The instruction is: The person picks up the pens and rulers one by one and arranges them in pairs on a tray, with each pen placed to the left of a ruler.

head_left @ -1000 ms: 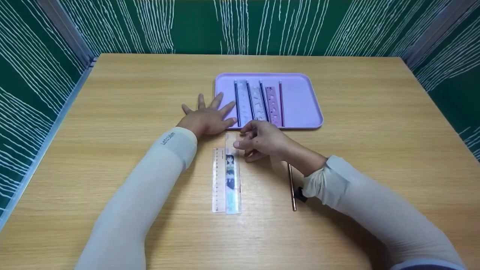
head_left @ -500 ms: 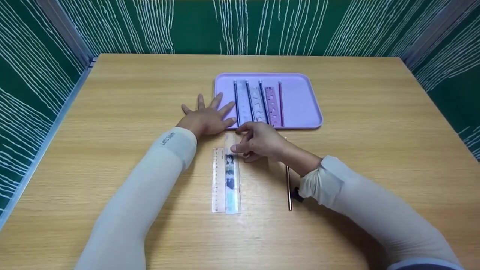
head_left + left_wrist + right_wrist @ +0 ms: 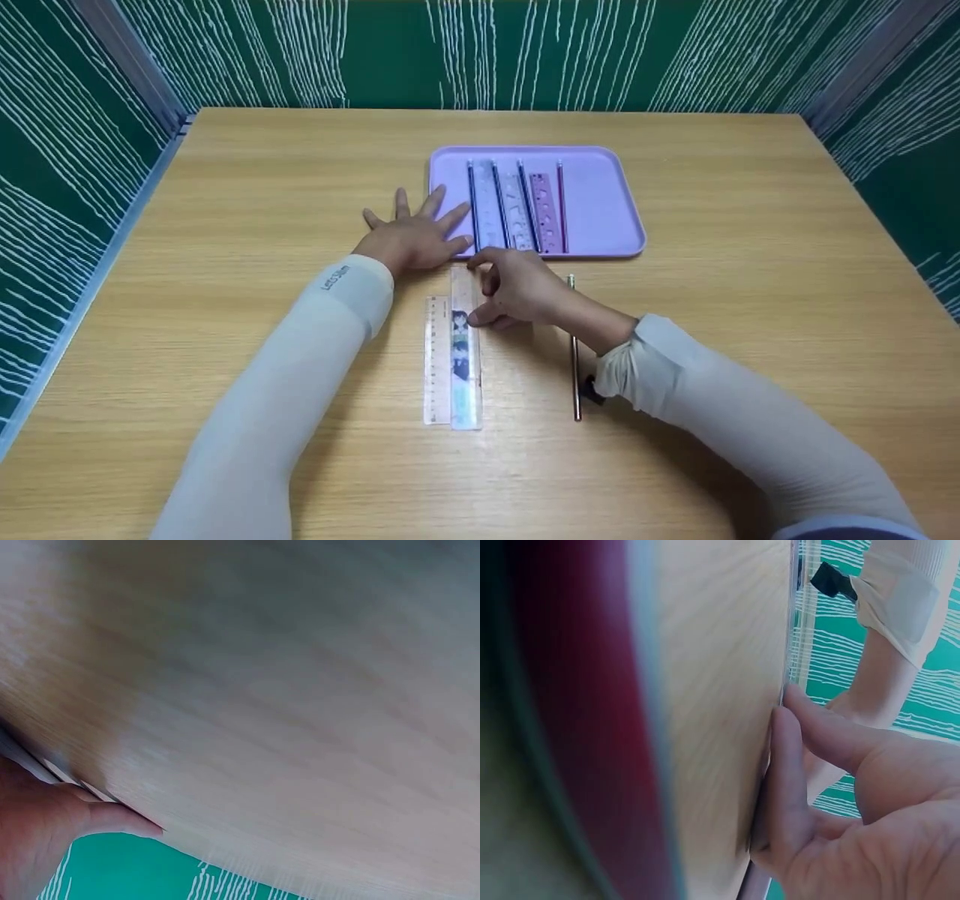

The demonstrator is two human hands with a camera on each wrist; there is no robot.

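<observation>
clearly, the long picture ruler lay flat at the fingertips of the right hand, the thumb at its right edge and the index finger near its far end. that hand leaned in from the right, its fingers bent and partly apart; whether they pinched it could not be told. the short ruler lay left of the thumb, and a pencil passed beneath the wrist. beyond those fingers, the left hand lay palm down, fingers fanned wide, gripping nothing, thumb and index over the edge of the purple tray.
</observation>
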